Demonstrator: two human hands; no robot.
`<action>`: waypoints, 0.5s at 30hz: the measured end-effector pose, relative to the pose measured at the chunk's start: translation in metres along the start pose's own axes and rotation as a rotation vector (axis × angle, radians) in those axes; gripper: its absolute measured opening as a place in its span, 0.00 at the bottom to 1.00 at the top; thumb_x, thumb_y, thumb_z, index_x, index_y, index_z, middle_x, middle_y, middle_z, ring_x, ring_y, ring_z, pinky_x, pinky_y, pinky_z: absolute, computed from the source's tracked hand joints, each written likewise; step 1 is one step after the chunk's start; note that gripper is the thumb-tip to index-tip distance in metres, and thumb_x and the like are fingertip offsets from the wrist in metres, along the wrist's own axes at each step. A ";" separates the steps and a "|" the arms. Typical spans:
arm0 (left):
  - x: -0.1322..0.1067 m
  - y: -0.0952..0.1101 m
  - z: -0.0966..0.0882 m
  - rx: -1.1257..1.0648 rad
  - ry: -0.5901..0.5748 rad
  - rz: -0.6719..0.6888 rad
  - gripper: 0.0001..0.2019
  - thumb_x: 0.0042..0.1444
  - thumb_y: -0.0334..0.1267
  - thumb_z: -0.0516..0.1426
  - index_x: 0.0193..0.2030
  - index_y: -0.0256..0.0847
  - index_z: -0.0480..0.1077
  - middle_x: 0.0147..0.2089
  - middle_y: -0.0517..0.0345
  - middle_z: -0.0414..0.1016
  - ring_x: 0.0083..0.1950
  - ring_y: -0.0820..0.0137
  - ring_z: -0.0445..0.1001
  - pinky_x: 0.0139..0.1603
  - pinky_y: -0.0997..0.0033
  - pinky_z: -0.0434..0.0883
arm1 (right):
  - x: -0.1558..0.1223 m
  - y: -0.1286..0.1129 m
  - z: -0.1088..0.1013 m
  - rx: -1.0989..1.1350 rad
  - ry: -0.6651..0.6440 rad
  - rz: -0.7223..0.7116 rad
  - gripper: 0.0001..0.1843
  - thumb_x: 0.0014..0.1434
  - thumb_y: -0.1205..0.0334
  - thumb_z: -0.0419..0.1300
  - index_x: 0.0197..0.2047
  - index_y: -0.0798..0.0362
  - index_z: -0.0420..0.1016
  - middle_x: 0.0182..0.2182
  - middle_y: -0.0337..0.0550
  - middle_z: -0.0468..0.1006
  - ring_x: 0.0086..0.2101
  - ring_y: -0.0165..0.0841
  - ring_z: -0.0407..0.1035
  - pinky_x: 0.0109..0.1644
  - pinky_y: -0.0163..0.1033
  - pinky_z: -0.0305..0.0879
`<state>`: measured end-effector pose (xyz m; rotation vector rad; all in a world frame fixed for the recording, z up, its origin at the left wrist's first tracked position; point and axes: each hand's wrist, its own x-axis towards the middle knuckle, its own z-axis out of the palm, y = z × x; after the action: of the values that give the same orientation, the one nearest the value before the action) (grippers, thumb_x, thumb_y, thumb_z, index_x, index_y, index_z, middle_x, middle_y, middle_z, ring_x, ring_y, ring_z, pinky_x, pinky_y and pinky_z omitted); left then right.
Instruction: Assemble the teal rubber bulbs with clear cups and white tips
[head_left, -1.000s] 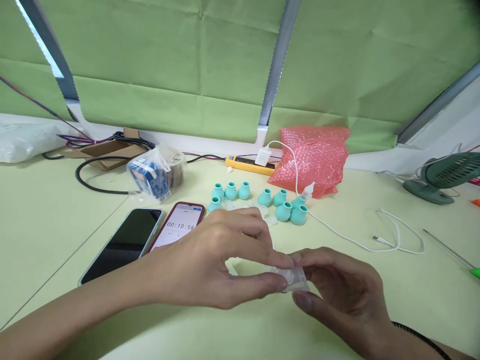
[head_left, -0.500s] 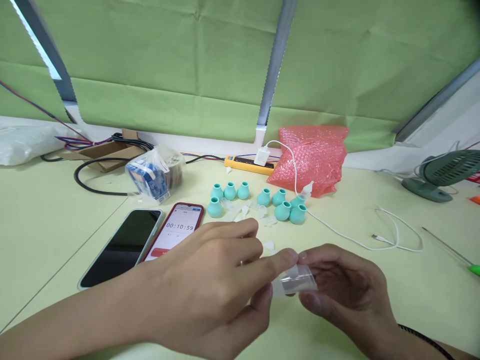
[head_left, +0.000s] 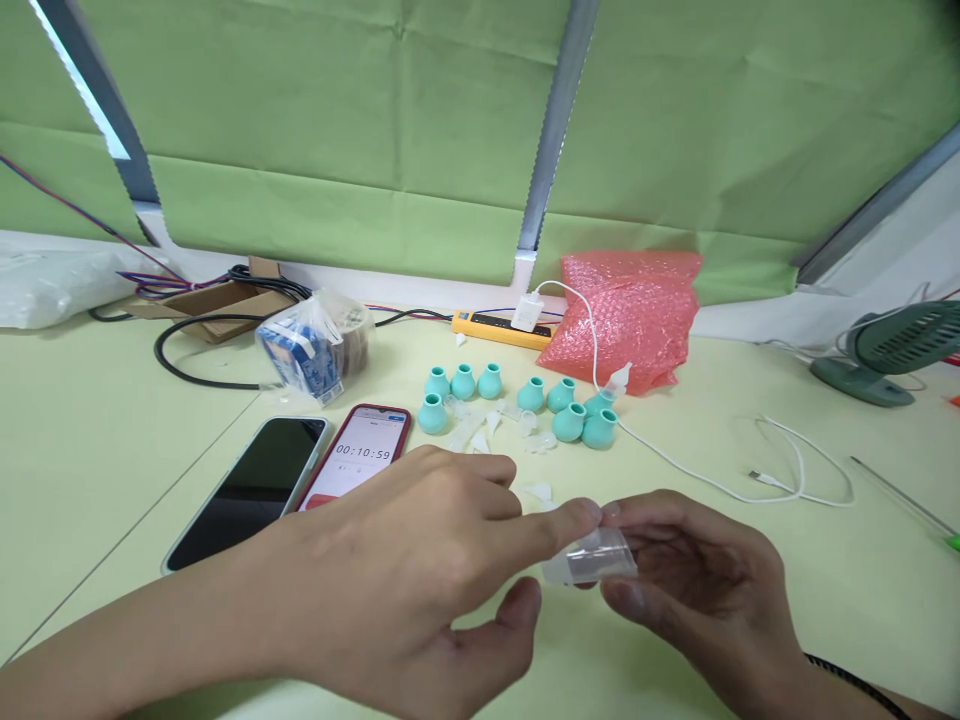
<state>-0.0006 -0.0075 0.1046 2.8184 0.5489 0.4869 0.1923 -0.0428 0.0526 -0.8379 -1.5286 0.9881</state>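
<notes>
A clear plastic cup-shaped piece [head_left: 600, 558], frosted toward its left end, lies sideways between the thumb and fingers of my right hand [head_left: 709, 570]. My left hand [head_left: 420, 555] reaches in from the left, its index fingertip on the top edge of the piece, beside my right fingertips. The left thumb stands apart below, and the other left fingers are curled. Beyond the hands stand several turquoise rubber bulbs [head_left: 569, 424] with open necks. Small clear and whitish plastic pieces [head_left: 480, 440] lie among them. A clear tip [head_left: 619, 379] rises at one right-hand bulb.
Two phones lie left of the bulbs, a dark one [head_left: 247, 490] and a red-cased one [head_left: 364, 450] showing a timer. Behind are a bagged blue box [head_left: 304, 355], a yellow power strip [head_left: 480, 327] and pink bubble wrap [head_left: 630, 310]. A white cable [head_left: 697, 478], screwdriver [head_left: 900, 495] and fan [head_left: 907, 340] are right.
My left thumb has moved away from the clear piece, leaving a gap; the index fingertip stays on it. My right hand still holds the piece. The view has shifted slightly.
</notes>
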 end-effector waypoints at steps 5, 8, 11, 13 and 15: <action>-0.002 0.000 0.000 0.008 -0.024 -0.006 0.21 0.49 0.28 0.51 0.52 0.36 0.61 0.19 0.62 0.65 0.22 0.72 0.61 0.22 0.72 0.57 | -0.001 0.000 0.001 -0.016 0.014 -0.008 0.19 0.42 0.74 0.64 0.37 0.44 0.73 0.29 0.38 0.78 0.27 0.31 0.74 0.30 0.27 0.73; -0.002 -0.001 -0.001 0.007 -0.012 -0.001 0.22 0.49 0.28 0.51 0.53 0.35 0.59 0.18 0.63 0.63 0.22 0.72 0.60 0.21 0.72 0.56 | 0.000 -0.001 0.001 -0.015 0.015 -0.015 0.19 0.43 0.74 0.64 0.37 0.44 0.73 0.29 0.39 0.78 0.27 0.32 0.74 0.30 0.28 0.74; -0.001 -0.002 -0.002 0.000 -0.017 0.005 0.22 0.48 0.27 0.51 0.52 0.36 0.60 0.18 0.64 0.62 0.22 0.72 0.60 0.21 0.73 0.55 | 0.001 -0.002 0.000 -0.030 0.023 0.007 0.20 0.42 0.76 0.64 0.37 0.44 0.73 0.29 0.37 0.79 0.27 0.32 0.74 0.30 0.28 0.74; 0.000 -0.003 -0.003 -0.009 -0.039 0.005 0.20 0.47 0.26 0.51 0.50 0.36 0.61 0.18 0.64 0.62 0.22 0.72 0.59 0.21 0.73 0.55 | 0.002 -0.003 0.000 -0.045 0.004 0.033 0.21 0.42 0.77 0.64 0.37 0.43 0.73 0.29 0.36 0.79 0.28 0.31 0.74 0.31 0.27 0.73; 0.001 -0.003 -0.004 -0.018 -0.048 0.011 0.18 0.46 0.26 0.51 0.47 0.36 0.63 0.19 0.63 0.62 0.22 0.72 0.59 0.21 0.73 0.55 | 0.002 -0.003 0.000 -0.049 -0.010 0.041 0.22 0.41 0.78 0.63 0.37 0.43 0.73 0.30 0.36 0.79 0.28 0.32 0.74 0.31 0.28 0.73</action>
<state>-0.0022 -0.0040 0.1074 2.8097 0.5173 0.4226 0.1916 -0.0420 0.0567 -0.9033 -1.5553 0.9895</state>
